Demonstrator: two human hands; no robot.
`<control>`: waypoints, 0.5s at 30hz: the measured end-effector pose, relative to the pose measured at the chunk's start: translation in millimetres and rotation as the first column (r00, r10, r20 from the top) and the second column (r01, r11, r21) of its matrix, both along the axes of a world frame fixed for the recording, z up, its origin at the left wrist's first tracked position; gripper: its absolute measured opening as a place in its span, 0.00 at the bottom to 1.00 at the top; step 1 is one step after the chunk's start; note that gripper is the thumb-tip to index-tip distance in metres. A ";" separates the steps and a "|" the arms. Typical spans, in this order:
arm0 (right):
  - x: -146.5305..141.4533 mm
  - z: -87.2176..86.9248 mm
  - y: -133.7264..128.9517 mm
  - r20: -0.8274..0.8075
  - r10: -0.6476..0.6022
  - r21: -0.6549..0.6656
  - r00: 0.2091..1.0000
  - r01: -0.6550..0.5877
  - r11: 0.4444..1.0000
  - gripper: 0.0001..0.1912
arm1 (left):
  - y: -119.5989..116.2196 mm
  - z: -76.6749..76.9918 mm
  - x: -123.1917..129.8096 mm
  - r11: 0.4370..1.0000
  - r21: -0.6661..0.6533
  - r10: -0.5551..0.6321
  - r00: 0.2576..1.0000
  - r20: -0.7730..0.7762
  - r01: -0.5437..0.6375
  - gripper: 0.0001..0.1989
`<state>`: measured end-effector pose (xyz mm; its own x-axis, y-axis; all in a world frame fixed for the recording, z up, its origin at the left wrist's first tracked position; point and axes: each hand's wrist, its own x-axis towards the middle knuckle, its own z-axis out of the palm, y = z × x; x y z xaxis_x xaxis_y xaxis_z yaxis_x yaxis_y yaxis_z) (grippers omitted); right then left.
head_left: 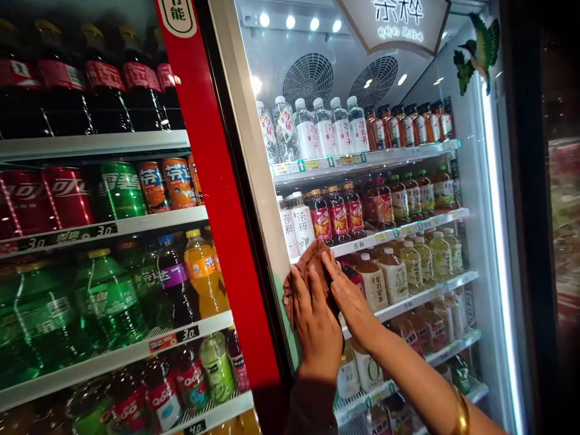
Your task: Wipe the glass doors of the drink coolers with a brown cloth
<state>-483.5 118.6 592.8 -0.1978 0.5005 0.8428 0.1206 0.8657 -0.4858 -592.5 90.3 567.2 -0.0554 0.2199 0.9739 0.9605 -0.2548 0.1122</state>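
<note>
A crumpled brown cloth [317, 257] lies against the glass door of the right-hand drinks cooler. My left hand [316, 320], in a dark sleeve, presses the cloth to the glass, its fingers over the folds. Close beside it on the right, my right hand [356, 302] reaches in from the lower right, fingers extended, fingertips at the cloth's right edge. The forearm is bare with a gold bangle [462, 414] on it. Bottled drinks stand behind the glass on lit shelves.
A red cooler frame [217, 199] and a pale door frame [254, 157] run down left of the hands. Further left, another cooler holds soda bottles [113, 296] and cans [120, 190]. A bird figure [484, 48] is at the upper right.
</note>
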 end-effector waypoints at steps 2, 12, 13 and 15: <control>2.1 -3.5 9.2 0.045 -0.110 0.124 0.993 0.104 0.987 0.30 | 4.5 -2.3 3.2 0.998 0.037 0.045 0.999 -0.027 -0.044 0.47; 27.3 -7.3 42.3 0.019 -0.563 0.667 0.826 0.409 0.623 0.43 | 41.9 -28.6 -19.2 0.987 0.053 0.156 0.982 -0.104 -0.151 0.47; 29.5 -6.6 45.5 0.014 -0.573 0.681 0.819 0.412 0.606 0.44 | 43.7 -30.2 -23.0 0.987 0.038 0.163 0.980 -0.113 -0.159 0.47; 32.6 -4.6 52.8 -0.005 -0.588 0.679 0.809 0.435 0.592 0.45 | 44.8 -33.0 -29.1 0.986 0.013 0.169 0.980 -0.110 -0.169 0.48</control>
